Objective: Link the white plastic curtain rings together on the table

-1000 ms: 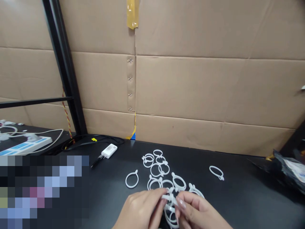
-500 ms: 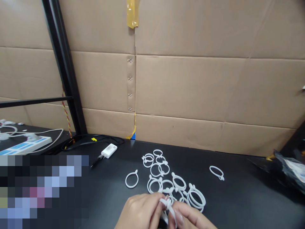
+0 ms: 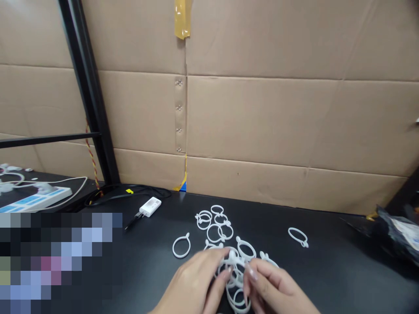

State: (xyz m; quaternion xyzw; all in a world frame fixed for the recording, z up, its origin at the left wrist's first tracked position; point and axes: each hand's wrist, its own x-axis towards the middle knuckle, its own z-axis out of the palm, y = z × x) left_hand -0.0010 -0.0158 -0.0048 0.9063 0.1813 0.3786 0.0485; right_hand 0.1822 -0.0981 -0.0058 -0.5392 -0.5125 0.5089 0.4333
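My left hand [image 3: 196, 283] and my right hand [image 3: 273, 288] meet low in the middle of the view, both pinched on a bunch of white plastic rings [image 3: 236, 285]. The bunch hangs between my fingertips just above the black table [image 3: 327, 270]. Behind my hands lies a loose pile of the same white rings [image 3: 218, 226], each with a small tab. One ring [image 3: 181, 246] lies alone to the left, another single ring [image 3: 297, 236] to the right.
A cardboard wall [image 3: 262, 122] backs the table. A small white adapter [image 3: 150, 206] with a black cable lies at the left, beside a black metal post [image 3: 88, 91]. A white power strip [image 3: 36, 196] is at far left, a dark plastic bag [image 3: 397, 235] at far right.
My hands dropped lower, then rose again with the bunch of rings, covering the nearest rings of the pile. The loose rings on the table have not moved.
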